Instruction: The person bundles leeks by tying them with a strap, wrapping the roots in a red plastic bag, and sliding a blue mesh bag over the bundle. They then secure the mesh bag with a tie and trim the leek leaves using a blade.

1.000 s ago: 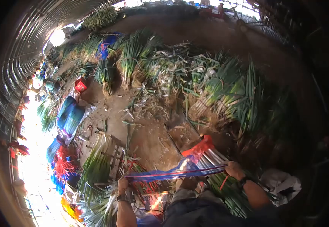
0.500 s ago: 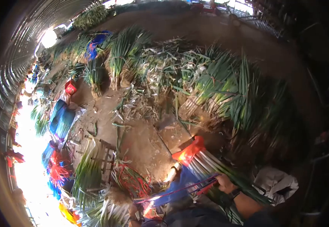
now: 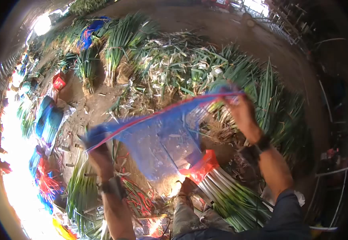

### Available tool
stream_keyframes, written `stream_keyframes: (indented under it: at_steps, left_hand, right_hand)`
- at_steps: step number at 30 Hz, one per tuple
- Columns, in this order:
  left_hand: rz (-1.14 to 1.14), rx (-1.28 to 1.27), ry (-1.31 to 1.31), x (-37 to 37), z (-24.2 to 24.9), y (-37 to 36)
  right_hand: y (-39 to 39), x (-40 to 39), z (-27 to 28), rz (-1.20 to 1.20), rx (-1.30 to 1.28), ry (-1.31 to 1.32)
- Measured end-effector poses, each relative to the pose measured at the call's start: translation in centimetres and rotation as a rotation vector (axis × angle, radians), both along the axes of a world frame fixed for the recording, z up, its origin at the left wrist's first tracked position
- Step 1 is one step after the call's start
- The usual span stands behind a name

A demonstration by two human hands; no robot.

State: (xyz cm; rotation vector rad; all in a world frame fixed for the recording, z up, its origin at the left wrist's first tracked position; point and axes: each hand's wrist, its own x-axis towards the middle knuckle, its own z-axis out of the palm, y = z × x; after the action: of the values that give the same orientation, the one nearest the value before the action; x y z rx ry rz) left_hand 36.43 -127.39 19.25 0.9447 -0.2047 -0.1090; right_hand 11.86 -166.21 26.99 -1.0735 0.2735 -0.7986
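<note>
A blue mesh bag with a red edge is stretched between my hands at chest height. My left hand holds the left end, its fingers partly covered by the mesh. At the right end, my right hand is closed on the red edge, higher than the left and slightly blurred. Below the bag, in front of my body, lies a bundle of green onions, white stalks toward the middle and green leaves toward me. An orange-red plastic bag covers its stalk ends. Neither hand touches the bundle.
Heaped green onions stretch across the back, with more upright bundles at right. Another bundle lies at left near red strings. A red box and blue bags stand farther left.
Both hands have risen and moved apart, away from my body. The blue mesh bag went from bunched low near my lap to spread wide. The camera view has shifted slightly.
</note>
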Motion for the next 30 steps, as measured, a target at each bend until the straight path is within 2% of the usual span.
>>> stream_keyframes:
  at_steps: [1, 2, 3, 5, 6, 8, 9, 11, 13, 14, 16, 19, 20, 21, 23, 25, 27, 28, 29, 30]
  left_hand:
    - [0.170, 0.273, 0.011, -2.5, 5.6, -0.1]
    - [0.364, 0.639, -0.571, -2.2, 4.8, 1.4]
    - [0.391, 0.521, -0.636, -4.3, 5.9, 0.7]
    - [0.313, 1.186, -0.741, -4.6, -0.2, 4.7]
    - [0.134, 0.965, -0.562, -6.2, -3.4, 4.0]
    - [-0.096, 0.069, 0.272, -8.7, -12.6, 1.2]
    - [-0.149, 0.060, 0.336, -10.6, -14.5, -0.3]
    - [-0.198, 0.047, 0.419, -13.5, -19.5, -2.2]
    - [-0.365, -0.073, 0.636, -16.4, -27.0, -2.7]
    - [-0.350, -0.078, 0.652, -17.9, -30.7, -2.9]
    - [-0.354, 0.192, 0.695, -20.7, -38.0, -3.0]
    - [-0.434, 0.270, 0.754, -23.5, -47.0, -3.9]
    - [-0.533, 0.446, 0.591, -23.2, -46.3, -5.3]
    - [-0.530, 0.446, 0.615, -23.4, -49.0, -5.7]
    - [-0.462, 0.183, 0.682, -23.4, -53.7, -6.5]
    - [-0.376, 0.126, 0.749, -23.1, -56.7, -7.4]
    - [-0.405, 0.172, 0.597, -22.3, -58.6, -8.4]
    - [-0.362, -0.082, 0.731, -22.2, -60.1, -8.9]
    - [-0.353, -0.083, 0.741, -22.5, -61.6, -9.4]
    - [-0.363, 0.011, 0.730, -22.8, -63.0, -10.1]
  right_hand:
    - [0.3, -0.1, 3.9, 0.054, -0.197, -0.014]
    - [1.5, -0.8, 6.2, -0.021, -0.426, -0.083]
    - [2.2, -1.9, 8.0, 0.001, -0.528, -0.026]
    - [0.5, -4.3, 5.1, -0.001, -0.638, 0.215]
    - [-0.8, -5.1, 2.0, 0.004, -0.600, 0.269]
    - [-3.9, -6.3, -6.7, 0.134, -0.449, 0.505]
    - [-4.5, -7.0, -10.5, 0.137, -0.442, 0.526]
    - [-5.4, -8.2, -17.8, 0.080, -0.068, 0.732]
    - [-6.5, -10.3, -24.0, 0.206, -0.026, 0.839]
    - [-6.8, -11.1, -26.5, 0.232, -0.005, 0.952]
    - [-7.8, -12.5, -32.0, 0.249, -0.004, 1.032]
    - [-9.0, -13.9, -39.7, 0.278, 0.002, 1.104]
    - [-8.7, -13.1, -40.9, 0.277, -0.015, 1.106]
    - [-8.4, -12.3, -42.0, 0.275, -0.031, 1.110]
    - [-9.5, -10.9, -44.5, 0.340, -0.055, 1.144]
    - [-10.8, -9.6, -46.9, 0.384, -0.089, 1.008]
    - [-12.0, -8.9, -49.2, 0.380, -0.110, 0.994]
    - [-12.4, -8.7, -50.4, 0.365, -0.154, 1.001]
    - [-12.6, -8.7, -51.7, 0.351, -0.196, 1.005]
    - [-12.9, -8.8, -52.6, 0.372, -0.253, 1.125]
